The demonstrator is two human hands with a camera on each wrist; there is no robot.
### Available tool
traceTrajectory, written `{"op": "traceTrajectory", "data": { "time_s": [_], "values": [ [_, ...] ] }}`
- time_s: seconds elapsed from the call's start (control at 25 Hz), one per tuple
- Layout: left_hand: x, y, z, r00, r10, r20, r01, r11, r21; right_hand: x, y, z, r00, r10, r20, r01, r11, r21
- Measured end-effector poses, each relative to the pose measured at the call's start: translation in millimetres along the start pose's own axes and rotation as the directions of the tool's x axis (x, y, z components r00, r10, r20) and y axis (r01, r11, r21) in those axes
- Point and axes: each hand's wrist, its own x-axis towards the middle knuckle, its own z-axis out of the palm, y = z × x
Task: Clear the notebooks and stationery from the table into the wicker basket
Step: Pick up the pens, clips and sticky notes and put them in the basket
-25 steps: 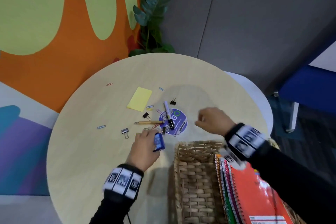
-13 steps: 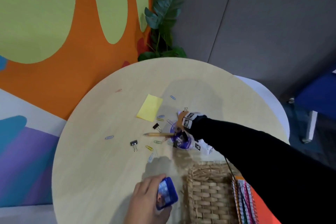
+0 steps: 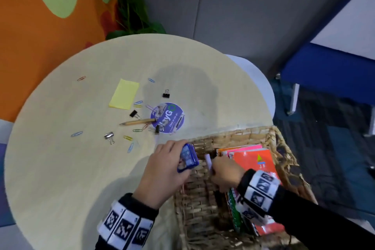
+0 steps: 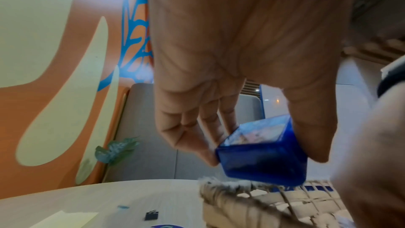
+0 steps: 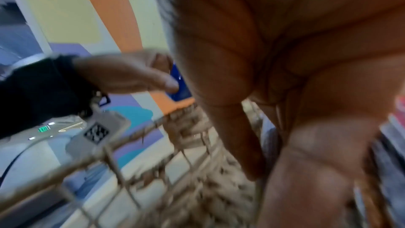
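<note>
blue box [image 3: 187, 158] gripped by left hand [image 3: 162, 174] at wicker basket [image 3: 233, 137] rim | marker [image 3: 209, 163] clasped by right hand [image 3: 226, 174] inside basket

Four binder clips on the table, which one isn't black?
The silver binder clip, nearest the left table edge of the four, left of the yellow paper clip. The other three, near the round purple sticker, are black.
</note>
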Motion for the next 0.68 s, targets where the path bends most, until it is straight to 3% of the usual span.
{"op": "traceTrajectory", "data": {
  "time_s": [0.2, 0.4, 0.52, 0.68],
  "values": [
    [6.7, 21.4, 6.7, 0.988, 0.004, 0.157, -0.040, 0.974, 0.225, 26.4, -7.0, 34.9, 0.998, 0.012, -0.055, -0.016, 0.997, -0.075],
    [17.9, 39.7, 29.7, 0.963, -0.061, 0.262, -0.067, 0.889, 0.453, -17.1, 7.9, 13.5, 0.989, 0.018, -0.145, 0.003, 0.989, 0.145],
    [31.3, 51.8, 41.5, 0.879, -0.180, 0.442, -0.087, 0.849, 0.521, -64.2, 45.6, 11.5, 0.960, 0.085, -0.267, 0.010, 0.942, 0.336],
    [47.1, 56.0, 63.0, 0.779, -0.348, 0.522, 0.012, 0.840, 0.542, -112.3, 71.4, 25.5, 0.953, 0.180, -0.245, 0.014, 0.779, 0.627]
  ]
}}
